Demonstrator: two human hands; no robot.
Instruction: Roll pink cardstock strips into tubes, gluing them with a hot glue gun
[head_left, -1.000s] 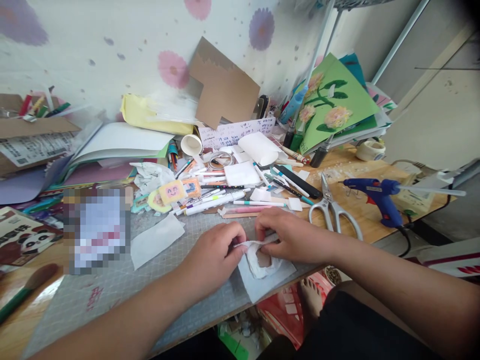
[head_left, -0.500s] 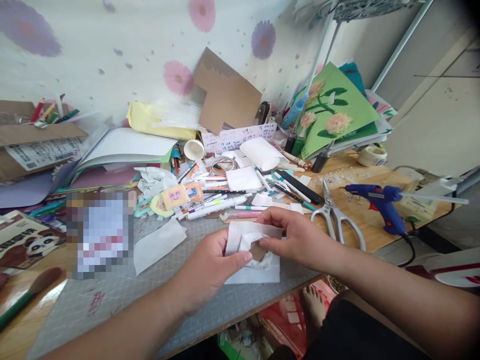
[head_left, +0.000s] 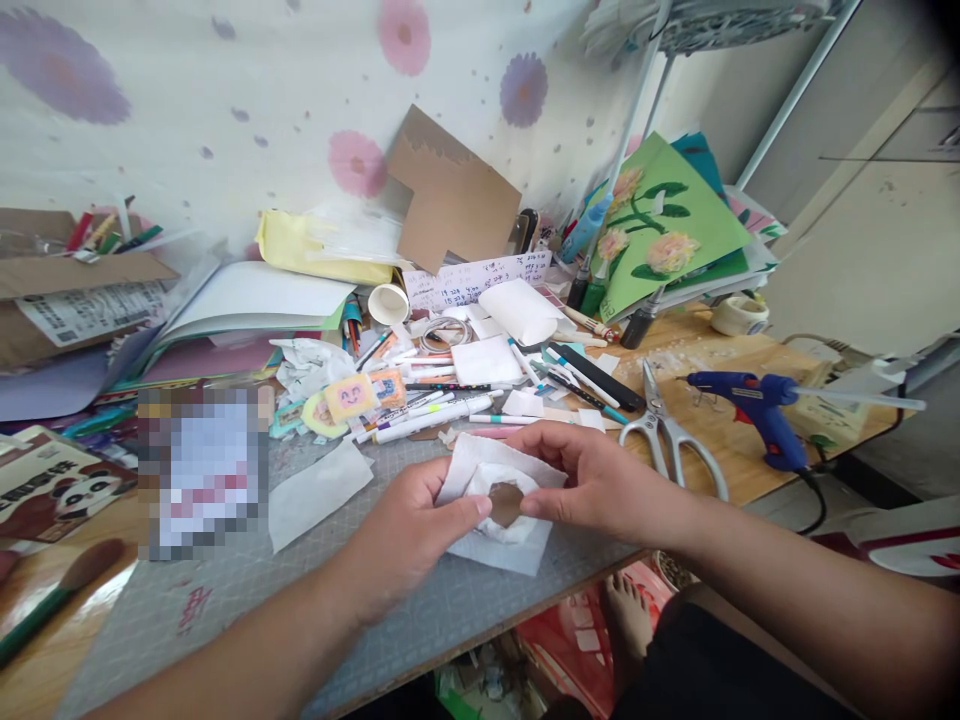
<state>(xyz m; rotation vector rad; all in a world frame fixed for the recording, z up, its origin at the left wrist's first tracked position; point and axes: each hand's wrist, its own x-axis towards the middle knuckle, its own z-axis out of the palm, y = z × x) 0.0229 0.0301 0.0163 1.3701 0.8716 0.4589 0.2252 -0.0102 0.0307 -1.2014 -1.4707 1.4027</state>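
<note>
Both hands work on a square of white tissue paper (head_left: 501,558) above the front of the grey cutting mat (head_left: 300,620). A brown, roughly round piece that looks like cardboard (head_left: 505,505) shows at its middle, ringed by folded, crumpled tissue. My left hand (head_left: 427,515) grips the left side, its thumb pressed on the folded ring. On the right, my right hand (head_left: 592,475) pinches the paper, thumb on the ring's edge and fingers behind. The fingers under the sheet are partly hidden. A loose white paper strip (head_left: 321,495) lies left of my left hand.
Silver scissors (head_left: 667,430) and a blue glue gun (head_left: 750,400) lie to the right. Behind my hands are scattered markers (head_left: 431,415), papers and a white cup (head_left: 388,304). A green-handled brush (head_left: 60,590) sits at the left. The desk's front edge runs just below my hands.
The tissue square has turned and now sits at an angle. Its folds form a rounder ring, and more of the brown piece shows. My right thumb has moved onto the ring's right edge.
</note>
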